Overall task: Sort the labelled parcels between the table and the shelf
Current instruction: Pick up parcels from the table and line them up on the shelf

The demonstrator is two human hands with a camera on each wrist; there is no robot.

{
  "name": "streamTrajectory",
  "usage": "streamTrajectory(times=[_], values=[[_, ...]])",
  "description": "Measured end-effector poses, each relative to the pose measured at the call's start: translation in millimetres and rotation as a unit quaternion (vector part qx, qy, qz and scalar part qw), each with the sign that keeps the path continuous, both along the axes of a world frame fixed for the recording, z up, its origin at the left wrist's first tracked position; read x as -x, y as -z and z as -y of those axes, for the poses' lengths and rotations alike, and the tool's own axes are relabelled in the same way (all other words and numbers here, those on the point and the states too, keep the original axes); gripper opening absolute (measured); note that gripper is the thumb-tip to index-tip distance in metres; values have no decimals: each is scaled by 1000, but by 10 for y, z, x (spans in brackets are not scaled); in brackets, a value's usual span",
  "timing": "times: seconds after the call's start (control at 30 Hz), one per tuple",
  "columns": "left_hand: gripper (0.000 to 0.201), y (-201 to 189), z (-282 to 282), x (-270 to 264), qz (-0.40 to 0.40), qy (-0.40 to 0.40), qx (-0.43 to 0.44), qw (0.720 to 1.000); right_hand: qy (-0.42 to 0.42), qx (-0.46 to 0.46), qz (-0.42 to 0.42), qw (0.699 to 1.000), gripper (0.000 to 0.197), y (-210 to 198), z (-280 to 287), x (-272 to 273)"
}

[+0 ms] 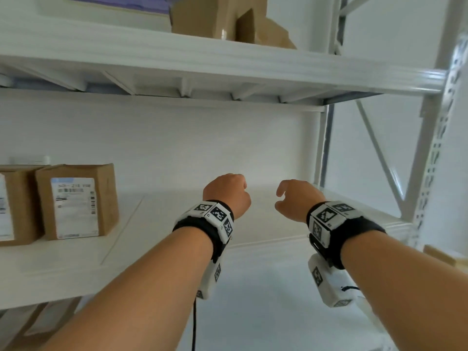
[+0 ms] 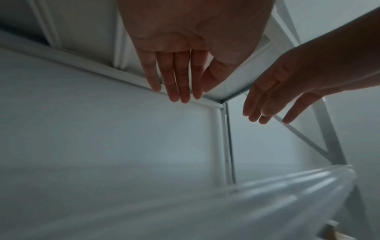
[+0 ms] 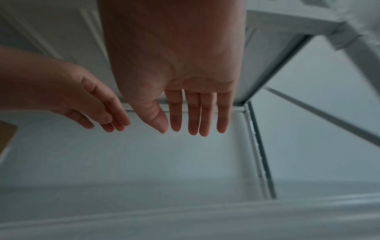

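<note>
Both hands hover side by side over the bare right part of the white middle shelf (image 1: 266, 198). My left hand (image 1: 228, 192) and right hand (image 1: 295, 196) hold nothing. In the left wrist view the left hand's fingers (image 2: 174, 78) hang straight and relaxed. The right wrist view shows the right hand's fingers (image 3: 193, 113) straight too. A brown labelled parcel (image 1: 77, 201) stands on the same shelf far to the left, with a second labelled parcel (image 1: 12, 206) beside it at the frame edge. Neither hand touches them.
Brown cardboard boxes (image 1: 222, 19) sit on the upper shelf (image 1: 228, 62) above the hands. White uprights and a diagonal brace (image 1: 379, 153) close the shelf's right end. A tan box corner (image 1: 440, 257) shows at the right edge. More parcels (image 1: 33, 323) lie on a lower level.
</note>
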State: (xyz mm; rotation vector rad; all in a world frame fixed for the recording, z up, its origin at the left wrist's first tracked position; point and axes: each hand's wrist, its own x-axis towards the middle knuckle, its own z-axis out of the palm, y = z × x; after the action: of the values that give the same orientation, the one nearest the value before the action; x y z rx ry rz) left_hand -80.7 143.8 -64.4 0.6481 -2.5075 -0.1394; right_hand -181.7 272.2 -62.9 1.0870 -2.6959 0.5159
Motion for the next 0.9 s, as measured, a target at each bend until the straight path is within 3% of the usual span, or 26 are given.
streamTrajectory(times=[0.47,0.73,0.9], values=[[36,753,-2231,1537,61,137,-30,988,150,-32,30,988,23,651,-2441,1154],[38,1531,-3208,2184,118,168,-93,974,226,-3,98,969,26,1458,-3122,1562],[40,2026,-3622,2666,169,210,-77,960,258,-44,122,958,27,1951,-3496,1954]])
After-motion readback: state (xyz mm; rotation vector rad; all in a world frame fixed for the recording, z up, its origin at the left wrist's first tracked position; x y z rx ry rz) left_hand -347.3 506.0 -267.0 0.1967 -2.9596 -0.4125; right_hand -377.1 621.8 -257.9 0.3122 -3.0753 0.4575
